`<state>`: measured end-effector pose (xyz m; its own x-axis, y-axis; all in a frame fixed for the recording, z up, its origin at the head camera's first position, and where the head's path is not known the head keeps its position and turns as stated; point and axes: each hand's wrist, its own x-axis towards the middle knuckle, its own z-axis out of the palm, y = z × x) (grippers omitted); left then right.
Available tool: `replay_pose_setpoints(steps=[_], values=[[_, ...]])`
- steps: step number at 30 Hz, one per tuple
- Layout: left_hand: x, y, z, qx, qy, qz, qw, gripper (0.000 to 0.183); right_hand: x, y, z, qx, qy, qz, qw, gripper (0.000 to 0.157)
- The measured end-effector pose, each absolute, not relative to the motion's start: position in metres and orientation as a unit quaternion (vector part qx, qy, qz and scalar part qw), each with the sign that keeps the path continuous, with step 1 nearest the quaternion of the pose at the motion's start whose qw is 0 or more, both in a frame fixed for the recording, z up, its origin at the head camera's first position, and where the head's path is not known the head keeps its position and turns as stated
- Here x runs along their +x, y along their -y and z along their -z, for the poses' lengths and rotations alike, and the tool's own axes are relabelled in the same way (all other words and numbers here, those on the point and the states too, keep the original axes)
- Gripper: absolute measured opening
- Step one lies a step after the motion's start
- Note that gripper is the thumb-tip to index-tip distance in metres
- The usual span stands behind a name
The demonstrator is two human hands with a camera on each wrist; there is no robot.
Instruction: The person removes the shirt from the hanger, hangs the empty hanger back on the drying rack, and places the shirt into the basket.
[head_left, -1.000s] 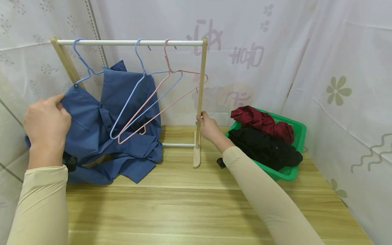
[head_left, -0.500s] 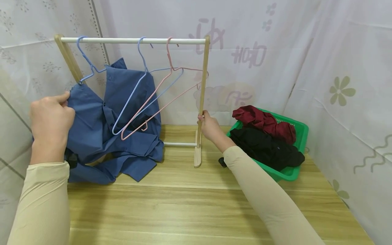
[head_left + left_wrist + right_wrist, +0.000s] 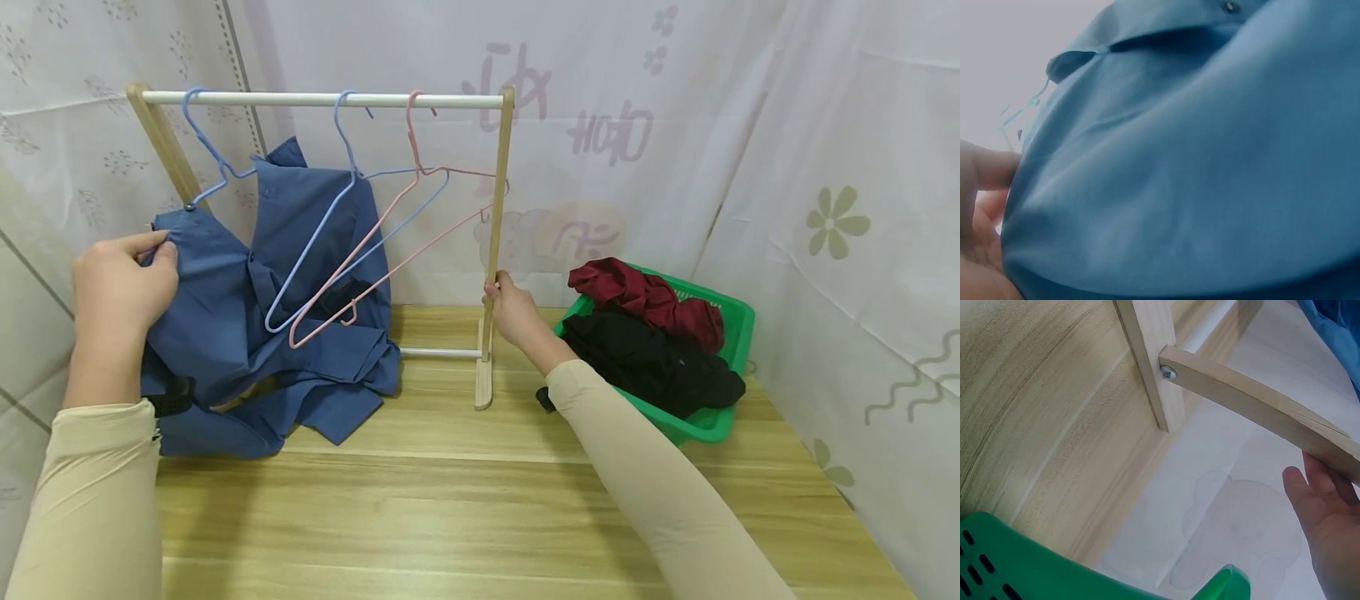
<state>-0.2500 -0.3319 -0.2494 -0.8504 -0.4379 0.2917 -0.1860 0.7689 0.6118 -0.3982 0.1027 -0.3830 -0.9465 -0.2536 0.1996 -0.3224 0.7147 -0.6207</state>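
Note:
A blue shirt (image 3: 210, 300) with dark buttons hangs on a blue hanger (image 3: 219, 162) at the left end of the rack's white rail (image 3: 262, 99). Its lower part spreads in folds on the table. My left hand (image 3: 123, 279) pinches the shirt's left shoulder area between thumb and fingers; in the left wrist view the cloth (image 3: 1166, 169) fills most of the picture. My right hand (image 3: 517, 312) holds the rack's right wooden post (image 3: 496, 233) low down. In the right wrist view its fingers (image 3: 1319, 481) lie against the post.
A second blue hanger (image 3: 315, 237) and a pink hanger (image 3: 382, 225) hang bare on the rail, in front of the shirt. Right of the rack, a green basket (image 3: 738, 333) holds dark red cloth (image 3: 645, 304) and black cloth (image 3: 652, 362). Curtains enclose the wooden table (image 3: 465, 508).
My left hand has shifted a little left and down with its thumb spread more, and the shirt's shoulder edge moves left with it. My right hand stays on the post.

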Motion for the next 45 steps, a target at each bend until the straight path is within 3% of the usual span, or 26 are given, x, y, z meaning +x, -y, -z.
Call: replay_pose_setpoints(steps=[45], values=[[-0.2462,0.3294,0.2432,0.204,0.889,0.321,0.254,0.045,-0.3969,-0.1038,0.3900,0.160,0.920,-0.346,0.089,0.038]])
